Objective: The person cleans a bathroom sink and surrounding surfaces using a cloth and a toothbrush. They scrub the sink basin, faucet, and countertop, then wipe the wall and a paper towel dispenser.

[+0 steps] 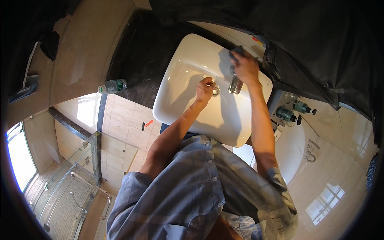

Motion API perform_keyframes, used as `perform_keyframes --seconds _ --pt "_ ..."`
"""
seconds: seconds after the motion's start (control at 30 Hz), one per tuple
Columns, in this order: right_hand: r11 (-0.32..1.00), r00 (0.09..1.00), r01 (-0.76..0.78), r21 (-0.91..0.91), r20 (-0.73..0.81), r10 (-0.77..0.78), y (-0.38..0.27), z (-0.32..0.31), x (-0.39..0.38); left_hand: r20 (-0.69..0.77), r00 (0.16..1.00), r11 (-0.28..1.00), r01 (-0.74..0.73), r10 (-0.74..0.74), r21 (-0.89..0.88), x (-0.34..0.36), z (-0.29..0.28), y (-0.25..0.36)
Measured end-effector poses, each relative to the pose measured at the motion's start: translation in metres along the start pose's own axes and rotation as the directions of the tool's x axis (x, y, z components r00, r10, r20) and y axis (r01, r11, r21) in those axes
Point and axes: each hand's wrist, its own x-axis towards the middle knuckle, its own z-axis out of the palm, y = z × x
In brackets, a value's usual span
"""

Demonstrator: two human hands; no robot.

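Observation:
A white rectangular sink (176, 80) lies in front of me. My left hand (205, 91) is inside the basin next to the round metal drain (216, 91). Its fingers are curled together, and whatever they may hold is too small to make out. My right hand (247, 69) reaches over the sink's far right rim, behind the chrome faucet (235, 85). Closed in its fingers is a dark grey sponge-like pad (237, 52), partly hidden by the hand.
A clear plastic bottle (113, 86) lies at the left edge of the black countertop (140, 60). Dark pump bottles (285, 114) stand right of the sink by a white bathtub (296, 152). Black plastic sheeting (312, 52) hangs at the back. Red and black items (148, 124) lie on the floor.

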Motion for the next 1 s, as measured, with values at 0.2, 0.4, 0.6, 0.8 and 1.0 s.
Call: perform_keyframes --seconds 0.2,0.4,0.6,0.8,1.0 --pt "0.891 0.912 0.070 -0.449 0.390 0.125 -0.061 0.052 0.018 -0.018 1.000 0.999 0.020 -0.020 -0.038 0.006 -0.017 0.004" --pt "0.900 0.996 -0.029 -0.435 -0.087 -0.010 -0.055 0.126 -0.028 -0.067 0.997 0.998 0.038 -0.041 -0.045 -0.007 -0.020 0.011" --pt "0.998 0.990 0.059 -0.001 -0.126 -0.059 -0.037 0.122 -0.090 0.002 0.997 0.996 0.080 -0.080 -0.043 -0.019 -0.031 0.008" --pt "0.999 0.961 0.035 0.039 -0.275 -0.023 0.030 0.137 -0.133 -0.001 0.996 0.996 0.090 -0.090 0.027 -0.032 -0.036 0.012" --pt "0.954 0.911 -0.299 -0.013 -0.303 0.282 0.125 0.106 -0.165 0.002 0.988 0.984 0.153 -0.154 0.087 -0.043 -0.033 -0.002"
